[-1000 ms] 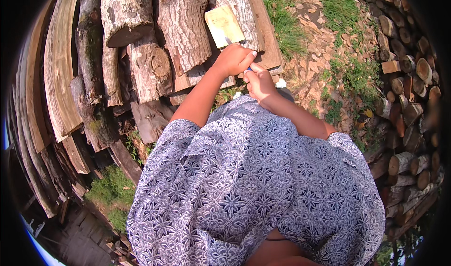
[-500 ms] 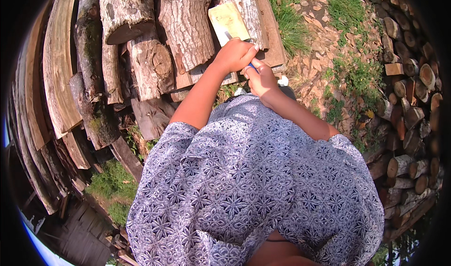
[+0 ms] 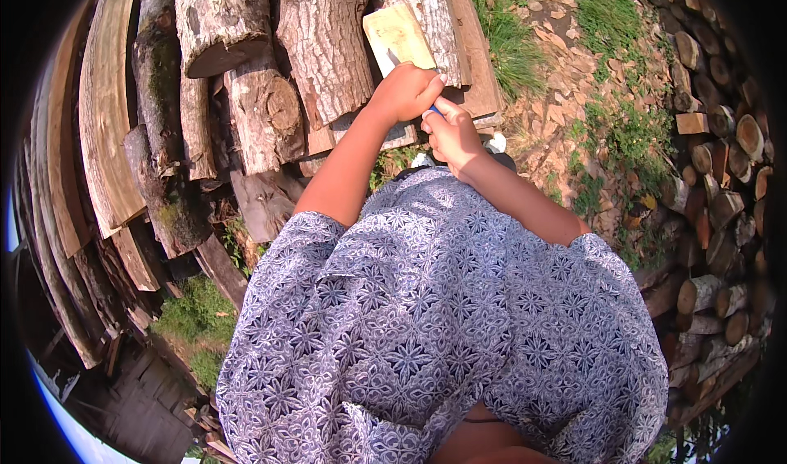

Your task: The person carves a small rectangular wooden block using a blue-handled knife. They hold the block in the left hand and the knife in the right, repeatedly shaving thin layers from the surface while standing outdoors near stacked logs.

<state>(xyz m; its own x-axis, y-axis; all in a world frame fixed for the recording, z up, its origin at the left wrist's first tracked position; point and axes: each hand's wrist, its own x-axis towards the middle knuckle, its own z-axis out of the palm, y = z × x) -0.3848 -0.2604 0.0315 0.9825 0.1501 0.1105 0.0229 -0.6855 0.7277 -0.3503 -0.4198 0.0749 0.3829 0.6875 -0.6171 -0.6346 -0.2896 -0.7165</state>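
A pale, flat wooden block (image 3: pixel 404 32) lies on the logs ahead of me, its upper face bare and yellowish. Over its near part points the narrow metal blade of a blue-handled tool (image 3: pixel 393 56); whether the tip touches the wood I cannot tell. My left hand (image 3: pixel 406 91) is closed around the front of this tool, at the block's near edge. Just behind it, my right hand (image 3: pixel 452 134) is wrapped round the blue handle, the two hands almost touching. Fingers hide most of the tool, so its exact kind is unclear.
Thick bark-covered logs (image 3: pixel 326 42) lie side by side at the front and left, with long sawn planks (image 3: pixel 106 111) farther left. Grass and dry leaves (image 3: pixel 541 87) cover the ground to the right. Stacked cut logs (image 3: pixel 721 206) line the far right.
Both hands have shifted very slightly forward and left with the tool, and the blade tip reaches a little farther over the block. Their grip looks the same.
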